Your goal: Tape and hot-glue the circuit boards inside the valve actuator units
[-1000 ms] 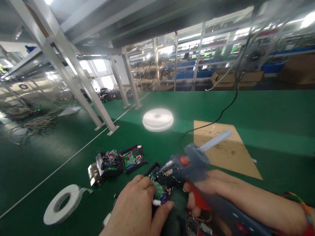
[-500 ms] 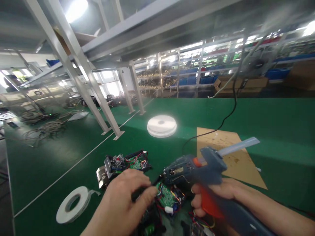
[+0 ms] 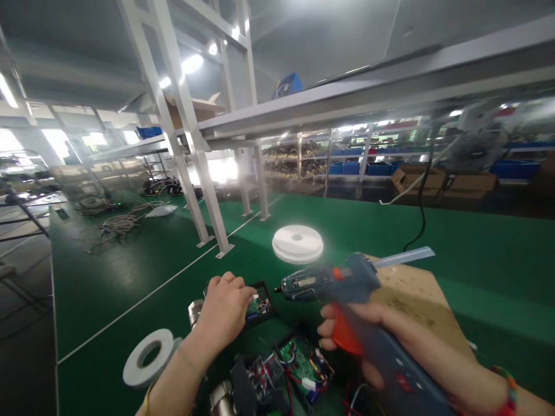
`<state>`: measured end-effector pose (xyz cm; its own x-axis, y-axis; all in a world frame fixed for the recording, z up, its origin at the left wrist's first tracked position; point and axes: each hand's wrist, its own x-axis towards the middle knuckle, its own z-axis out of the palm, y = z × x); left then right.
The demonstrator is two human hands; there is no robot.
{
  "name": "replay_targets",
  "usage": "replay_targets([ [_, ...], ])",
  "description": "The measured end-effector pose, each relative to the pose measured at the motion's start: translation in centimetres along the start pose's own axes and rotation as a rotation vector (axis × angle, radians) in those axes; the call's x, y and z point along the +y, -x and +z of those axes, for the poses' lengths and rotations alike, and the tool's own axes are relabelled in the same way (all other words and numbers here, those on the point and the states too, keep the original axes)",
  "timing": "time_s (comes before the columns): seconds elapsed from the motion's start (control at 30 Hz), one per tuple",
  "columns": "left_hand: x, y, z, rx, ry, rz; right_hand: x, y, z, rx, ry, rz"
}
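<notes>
My right hand (image 3: 381, 332) is closed round the grip of a blue-grey glue gun (image 3: 347, 286) with an orange trigger, its nozzle pointing left and a clear glue stick out the back. My left hand (image 3: 223, 309) rests with curled fingers on a small black-framed circuit board unit (image 3: 259, 303) with red wires, just left of the gun's nozzle. A second opened unit (image 3: 299, 364) with a green board, wires and a metal cylinder lies nearer to me, between my arms.
A white tape roll (image 3: 150, 357) lies at the lower left and a flat white reel (image 3: 297, 243) sits farther back. A brown cardboard sheet (image 3: 411, 292) lies under the gun on the green mat (image 3: 130, 277). White frame posts (image 3: 203, 190) stand left of centre; a black cable (image 3: 420, 214) hangs behind.
My left hand has left the near unit and reached forward to the farther one. The glue gun has lifted and swung towards it. The camera has tilted up.
</notes>
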<state>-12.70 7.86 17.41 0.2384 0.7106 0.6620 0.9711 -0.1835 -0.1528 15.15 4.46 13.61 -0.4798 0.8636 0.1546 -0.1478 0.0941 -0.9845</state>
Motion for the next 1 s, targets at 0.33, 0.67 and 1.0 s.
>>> replay_targets([
  [0.33,-3.3,3.4,3.1,-0.052,0.254,-0.061,-0.9,-7.0,3.8,0.013,0.016,-0.007],
  [0.67,-4.2,3.2,3.5,-0.082,0.270,-0.041,0.8,-10.9,2.8,0.016,0.034,0.038],
  [1.0,-4.1,3.3,3.7,-0.103,0.262,-0.042,1.2,-11.6,2.7,-0.017,0.088,0.015],
])
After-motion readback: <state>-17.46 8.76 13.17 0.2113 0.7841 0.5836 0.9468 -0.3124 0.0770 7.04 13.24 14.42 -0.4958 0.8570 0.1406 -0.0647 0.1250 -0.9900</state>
